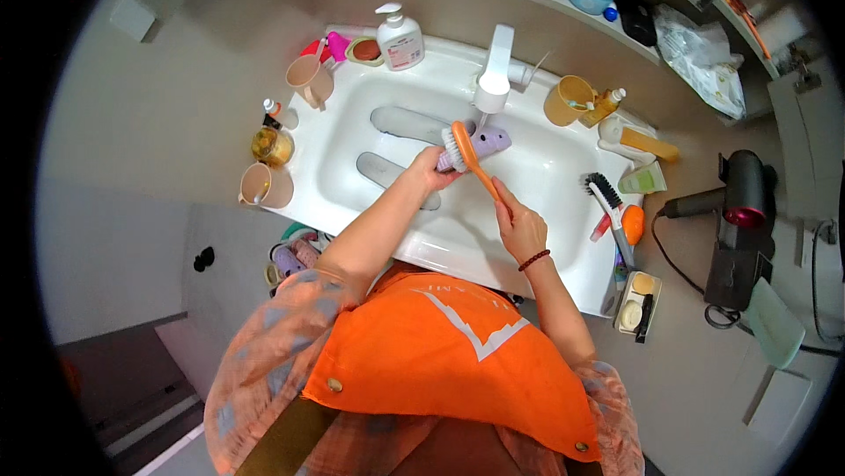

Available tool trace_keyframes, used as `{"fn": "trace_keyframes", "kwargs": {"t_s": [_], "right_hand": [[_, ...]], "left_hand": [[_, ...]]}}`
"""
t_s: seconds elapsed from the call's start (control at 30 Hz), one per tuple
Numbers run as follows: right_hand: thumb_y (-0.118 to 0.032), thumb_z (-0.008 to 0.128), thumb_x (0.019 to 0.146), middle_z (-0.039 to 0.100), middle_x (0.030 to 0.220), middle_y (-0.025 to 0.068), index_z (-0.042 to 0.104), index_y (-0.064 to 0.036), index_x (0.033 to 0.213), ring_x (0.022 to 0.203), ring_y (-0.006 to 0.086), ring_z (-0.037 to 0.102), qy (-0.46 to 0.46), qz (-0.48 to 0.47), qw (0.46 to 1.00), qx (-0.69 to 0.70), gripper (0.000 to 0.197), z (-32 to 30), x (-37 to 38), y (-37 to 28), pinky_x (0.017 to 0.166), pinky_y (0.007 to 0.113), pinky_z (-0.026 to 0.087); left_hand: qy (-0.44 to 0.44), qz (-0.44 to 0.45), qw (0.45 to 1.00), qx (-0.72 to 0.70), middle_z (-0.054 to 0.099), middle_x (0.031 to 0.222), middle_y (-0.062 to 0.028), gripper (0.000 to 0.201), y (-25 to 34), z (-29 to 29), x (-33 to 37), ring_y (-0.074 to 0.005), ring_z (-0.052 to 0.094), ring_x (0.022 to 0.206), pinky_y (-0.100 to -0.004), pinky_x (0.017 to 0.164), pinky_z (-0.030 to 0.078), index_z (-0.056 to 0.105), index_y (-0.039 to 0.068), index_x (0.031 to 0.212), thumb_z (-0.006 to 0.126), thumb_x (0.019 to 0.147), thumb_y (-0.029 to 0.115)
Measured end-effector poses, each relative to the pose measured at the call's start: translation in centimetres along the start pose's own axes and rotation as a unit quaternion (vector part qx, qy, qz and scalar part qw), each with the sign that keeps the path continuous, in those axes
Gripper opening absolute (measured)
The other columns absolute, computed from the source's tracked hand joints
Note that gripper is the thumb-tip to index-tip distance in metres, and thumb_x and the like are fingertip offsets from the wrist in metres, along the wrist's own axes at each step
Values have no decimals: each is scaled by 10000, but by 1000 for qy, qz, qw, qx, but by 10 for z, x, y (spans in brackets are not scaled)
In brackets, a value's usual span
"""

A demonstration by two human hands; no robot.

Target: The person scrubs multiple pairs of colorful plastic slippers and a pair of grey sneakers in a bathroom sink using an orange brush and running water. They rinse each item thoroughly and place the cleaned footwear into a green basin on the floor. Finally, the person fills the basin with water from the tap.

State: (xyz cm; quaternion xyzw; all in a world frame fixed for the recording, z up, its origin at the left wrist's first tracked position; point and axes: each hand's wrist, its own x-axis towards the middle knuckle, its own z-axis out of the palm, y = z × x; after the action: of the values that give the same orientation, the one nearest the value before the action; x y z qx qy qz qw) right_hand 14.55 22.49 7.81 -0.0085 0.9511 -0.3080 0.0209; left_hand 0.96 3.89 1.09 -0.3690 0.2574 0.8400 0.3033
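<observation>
Over the white sink [343, 137], my left hand [430, 169] grips a small purple shoe [495, 140], which has dark spots at its far end. My right hand [522, 228] is closed round the handle of an orange scrubbing brush [476, 166]. The brush's white bristles press against the shoe, hiding part of it. Just above the shoe stands the white tap [495, 80], with what looks like a thin stream of water below its spout. Two grey insoles lie in the basin: one insole [407, 122] toward the back, the other insole [384, 169] partly behind my left forearm.
A white pump bottle [403, 43] stands on the sink's back rim. Cups flank the basin, including a pink cup [310, 80] and a yellow cup [569, 99]. A black-bristled brush [607, 196] rests on the right rim. A hair dryer [744, 192] hangs on the right.
</observation>
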Motion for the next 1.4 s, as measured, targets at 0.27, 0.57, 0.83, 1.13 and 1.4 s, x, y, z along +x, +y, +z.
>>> {"fn": "trace_keyframes", "kwargs": {"t_s": [0.27, 0.57, 0.83, 1.13, 1.4], "right_hand": [[-292, 507, 921, 670, 795, 150, 506, -338, 1317, 677, 345, 636, 42, 45, 998, 34, 398, 15, -3, 80, 608, 423, 501], [-266, 493, 911, 636, 681, 132, 431, -410, 1336, 612, 334, 620, 7, 20, 994, -104, 453, 20, 14, 38, 558, 461, 484], [-259, 510, 915, 638, 685, 117, 439, -364, 1360, 621, 319, 618, -6, -68, 994, -87, 463, -1, -3, 7, 547, 441, 475], [-304, 451, 948, 677, 923, 137, 523, -306, 1304, 785, 345, 636, 62, 157, 982, 83, 363, -1, 22, 67, 678, 421, 486], [-299, 467, 947, 646, 1082, 165, 555, -161, 1280, 959, 316, 634, 57, 143, 970, 186, 371, -1, -2, 89, 808, 360, 479]], "left_hand": [[17, -17, 999, -32, 549, 1108, -269, 379, -7, -13, 3, -387, 597, 1005, -425, 834, 566, 447, -126, 1191, 343, 917, 113], [7, -65, 997, -48, 542, 1026, -275, 386, 1, -45, 19, -245, 627, 732, -271, 613, 581, 461, -106, 1184, 358, 905, 140], [-25, -92, 993, -72, 532, 984, -216, 370, 2, -44, 13, -112, 513, 531, -173, 367, 362, 481, -15, 1186, 391, 888, 186], [-118, -146, 978, -90, 540, 981, -171, 379, 3, -82, 11, -116, 485, 494, -203, 386, 368, 456, 17, 1183, 438, 872, 233], [3, 185, 868, 461, 539, 1251, -94, 830, 2, -59, -45, -191, 577, 997, -252, 762, 477, 379, 154, 1431, 480, 646, -96]]}}
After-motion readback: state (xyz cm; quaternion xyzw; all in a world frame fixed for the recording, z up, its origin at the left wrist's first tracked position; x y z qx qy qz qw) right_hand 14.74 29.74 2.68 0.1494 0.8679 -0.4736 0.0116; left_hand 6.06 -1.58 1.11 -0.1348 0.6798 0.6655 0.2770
